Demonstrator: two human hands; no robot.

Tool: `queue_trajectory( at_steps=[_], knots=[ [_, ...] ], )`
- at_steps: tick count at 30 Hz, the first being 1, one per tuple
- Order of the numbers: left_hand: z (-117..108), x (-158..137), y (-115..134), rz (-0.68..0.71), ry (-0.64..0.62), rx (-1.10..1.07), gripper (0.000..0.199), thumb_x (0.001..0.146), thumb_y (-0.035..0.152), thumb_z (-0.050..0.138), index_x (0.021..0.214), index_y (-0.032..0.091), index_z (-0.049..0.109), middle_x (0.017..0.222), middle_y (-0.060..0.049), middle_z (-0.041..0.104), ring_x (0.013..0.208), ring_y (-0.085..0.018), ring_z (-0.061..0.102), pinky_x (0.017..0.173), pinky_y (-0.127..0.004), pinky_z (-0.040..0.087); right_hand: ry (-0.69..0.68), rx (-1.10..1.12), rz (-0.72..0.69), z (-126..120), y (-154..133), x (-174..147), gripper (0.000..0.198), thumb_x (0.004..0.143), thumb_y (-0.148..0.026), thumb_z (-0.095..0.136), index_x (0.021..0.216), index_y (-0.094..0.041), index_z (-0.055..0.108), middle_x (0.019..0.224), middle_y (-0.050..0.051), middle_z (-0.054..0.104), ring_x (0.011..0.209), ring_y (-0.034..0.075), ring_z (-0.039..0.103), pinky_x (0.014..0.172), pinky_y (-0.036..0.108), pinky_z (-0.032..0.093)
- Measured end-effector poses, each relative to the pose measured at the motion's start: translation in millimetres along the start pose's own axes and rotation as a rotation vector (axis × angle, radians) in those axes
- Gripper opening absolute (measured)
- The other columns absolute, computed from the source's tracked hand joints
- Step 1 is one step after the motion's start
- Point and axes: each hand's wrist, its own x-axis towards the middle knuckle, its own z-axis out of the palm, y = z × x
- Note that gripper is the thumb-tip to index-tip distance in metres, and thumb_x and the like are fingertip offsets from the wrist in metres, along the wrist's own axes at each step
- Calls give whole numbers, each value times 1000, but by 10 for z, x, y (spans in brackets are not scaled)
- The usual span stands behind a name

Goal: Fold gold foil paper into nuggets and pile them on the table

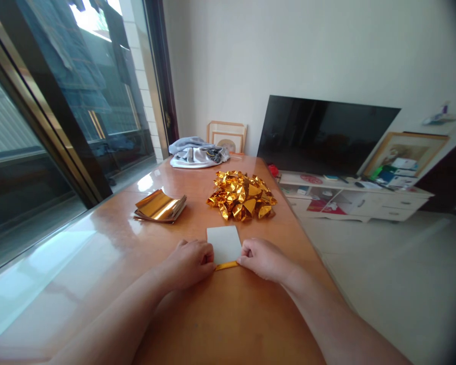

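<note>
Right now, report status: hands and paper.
Left hand, right hand on paper, near corners. Near edge folded, gold showing. Gold pile just beyond, apart.

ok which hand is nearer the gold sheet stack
Left. The left hand is in front of and right of the stack; the right hand is farther right.

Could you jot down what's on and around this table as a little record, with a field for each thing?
Left hand: at the near left corner of a pale sheet
Right hand: pinching its near right corner
Sheet edge: gold strip along the near side
Left: stack of gold sheets
Beyond the sheet: pile of folded gold pieces
Far end: cloth bundle
Surface: shiny brown table
Background: dark television
</note>
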Motion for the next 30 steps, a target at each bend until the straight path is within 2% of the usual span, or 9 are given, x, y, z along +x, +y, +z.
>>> queue_trajectory(
  at_steps=[9,15,18,23,27,30],
  knots=[
    [-50,-21,15,7,-15,-26,13,84,25,51,79,23,62,87,1,68,83,-18,59,79,-33,36,7,2,-6,-11,-13,-12,17,82,-39,66,79,-23,67,82,-2,71,70,13,56,55,24,25],
    [14,-2,21,-8,35,24,27,87,47,55,76,22,60,80,0,66,77,-19,58,74,-33,35,-6,-16,18,-20,-38,-20,17,82,-40,67,80,-23,67,82,-1,70,70,13,55,57,25,26],
    [36,1,23,-16,37,36,26,84,47,60,77,22,59,82,0,66,79,-20,58,75,-34,35,-12,-23,29,-33,-51,-22,18,82,-42,68,81,-24,67,82,-2,70,71,13,55,57,24,26],
    [18,-21,71,69,52,7,16,84,32,63,100,27,64,96,-2,65,94,-23,57,85,-35,36,-21,-52,77,-57,-40,-16,22,80,-46,71,81,-24,66,80,-3,68,69,13,54,56,25,24],
    [-1,-43,111,204,39,30,42,88,18,55,123,40,65,104,-4,61,104,-24,54,91,-36,35,-28,-88,99,-88,-23,-18,25,80,-47,73,81,-24,64,79,-4,67,67,12,53,56,26,24],
    [-22,-54,127,264,-7,68,46,92,18,50,125,46,65,100,-4,59,99,-24,53,88,-36,35,-22,-122,104,-108,-17,-25,29,79,-51,74,80,-24,64,79,-4,67,67,13,52,56,26,23]
  ],
)
